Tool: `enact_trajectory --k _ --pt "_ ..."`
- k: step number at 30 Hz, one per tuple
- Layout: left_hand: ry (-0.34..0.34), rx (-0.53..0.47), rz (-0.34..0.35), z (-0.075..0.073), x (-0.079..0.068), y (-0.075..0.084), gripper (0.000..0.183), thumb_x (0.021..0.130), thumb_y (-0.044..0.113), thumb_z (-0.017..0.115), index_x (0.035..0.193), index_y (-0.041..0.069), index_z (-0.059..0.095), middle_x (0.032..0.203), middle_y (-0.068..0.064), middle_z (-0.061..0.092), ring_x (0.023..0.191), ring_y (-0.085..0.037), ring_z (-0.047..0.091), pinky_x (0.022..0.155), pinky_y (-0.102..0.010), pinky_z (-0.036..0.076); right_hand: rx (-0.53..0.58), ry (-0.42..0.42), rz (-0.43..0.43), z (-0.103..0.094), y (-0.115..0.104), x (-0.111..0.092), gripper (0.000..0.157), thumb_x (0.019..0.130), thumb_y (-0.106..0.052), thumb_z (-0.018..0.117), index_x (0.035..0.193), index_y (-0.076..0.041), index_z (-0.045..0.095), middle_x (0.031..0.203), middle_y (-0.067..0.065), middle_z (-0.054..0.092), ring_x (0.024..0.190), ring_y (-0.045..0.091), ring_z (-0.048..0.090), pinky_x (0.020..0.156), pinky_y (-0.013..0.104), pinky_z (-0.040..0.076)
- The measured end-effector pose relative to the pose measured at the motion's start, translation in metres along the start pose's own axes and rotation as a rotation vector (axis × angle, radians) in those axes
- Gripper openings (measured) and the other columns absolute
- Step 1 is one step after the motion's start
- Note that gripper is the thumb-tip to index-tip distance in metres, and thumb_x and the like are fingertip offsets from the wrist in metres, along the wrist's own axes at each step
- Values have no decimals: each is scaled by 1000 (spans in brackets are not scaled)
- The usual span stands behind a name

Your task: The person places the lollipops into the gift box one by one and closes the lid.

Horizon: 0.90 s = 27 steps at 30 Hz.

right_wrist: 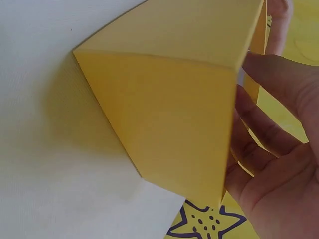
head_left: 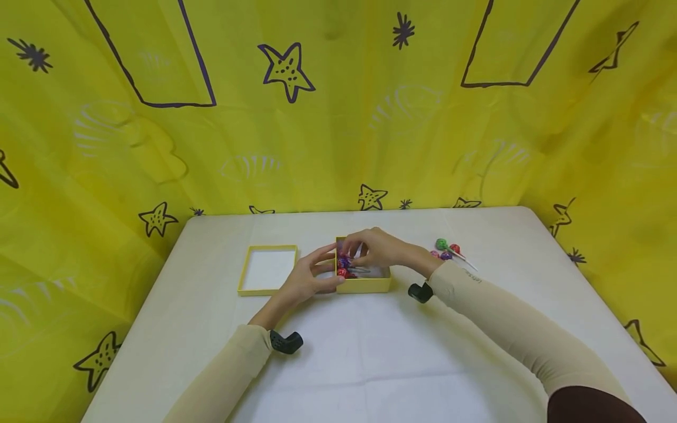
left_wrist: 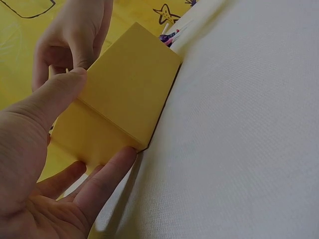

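An open yellow box [head_left: 364, 285] stands on the table with several wrapped lollipops [head_left: 342, 272] inside, red and purple heads toward its left end and sticks pointing right. My left hand [head_left: 309, 277] steadies the box at its left end, thumb at the front rim and fingers along the side wall. The right hand [head_left: 376, 248] reaches down into the box from the right, its bent fingers and thumb pinching at a purple lollipop. In the right wrist view the box wall [right_wrist: 164, 114] hides those fingertips.
To the left of the box lies a shallow yellow-rimmed lid [head_left: 267, 292], white inside. Several more lollipops lie to the right behind the right wrist, among them a green one [head_left: 441, 244] and a red one [head_left: 455, 249]. A yellow patterned curtain [head_left: 328, 141] surrounds the white table [head_left: 338, 364].
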<state>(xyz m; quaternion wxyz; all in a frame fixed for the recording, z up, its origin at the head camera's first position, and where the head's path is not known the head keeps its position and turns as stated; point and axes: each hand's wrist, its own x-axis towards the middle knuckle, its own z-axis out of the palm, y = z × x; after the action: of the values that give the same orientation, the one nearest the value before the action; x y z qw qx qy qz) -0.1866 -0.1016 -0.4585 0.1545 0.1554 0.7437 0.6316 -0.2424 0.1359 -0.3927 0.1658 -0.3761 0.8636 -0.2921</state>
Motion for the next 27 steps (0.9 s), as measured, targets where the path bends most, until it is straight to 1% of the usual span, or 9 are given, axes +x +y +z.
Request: enact_trajectory --k 5,8,11,16,19,21,27 --pt "4 3 -9 0 1 0 81 90 14 82 159 24 40 156 -15 45 136 -38 52 93 -44 59 -29 -2 21 -7 -2 -5 30 94 -10 75 123 -9 70 109 8 72 92 21 69 86 35 59" --pt "4 1 -16 0 0 -1 82 90 14 82 159 24 40 156 -15 45 137 -37 51 93 -44 59 -49 4 10 -12 -4 -8 29 94 -10 76 122 -8 70 107 9 72 92 23 68 86 36 59" --pt "3 -10 -19 0 1 -1 82 89 13 82 159 24 39 156 -16 45 138 -38 51 92 -44 59 -64 20 -6 -18 -6 -12 29 93 -10 77 121 -7 70 107 11 73 92 23 68 85 36 59" --pt "9 9 -16 0 1 -2 82 90 15 82 159 22 39 156 -15 45 137 -38 51 93 -45 59 -57 41 -13 -29 -8 -18 29 94 -10 76 122 -7 69 113 15 73 95 21 68 84 35 59" --pt "12 17 -15 0 1 -2 81 90 14 82 159 21 40 155 -15 46 136 -38 52 95 -46 57 -59 63 -5 -38 -11 -24 30 95 -11 75 123 -7 68 116 14 72 97 21 68 85 35 60" --pt "15 23 -13 1 1 -1 82 90 14 82 159 21 40 155 -15 46 136 -38 52 97 -46 57 -57 82 -2 -43 -13 -27 30 95 -10 74 124 -6 68 118 14 72 98 23 69 86 37 60" --pt "26 31 -12 1 1 -1 82 89 13 82 159 22 40 155 -15 46 136 -37 52 101 -49 54 -74 119 3 -55 -9 -36 29 94 -8 75 122 -7 68 114 12 73 96 27 71 86 40 61"
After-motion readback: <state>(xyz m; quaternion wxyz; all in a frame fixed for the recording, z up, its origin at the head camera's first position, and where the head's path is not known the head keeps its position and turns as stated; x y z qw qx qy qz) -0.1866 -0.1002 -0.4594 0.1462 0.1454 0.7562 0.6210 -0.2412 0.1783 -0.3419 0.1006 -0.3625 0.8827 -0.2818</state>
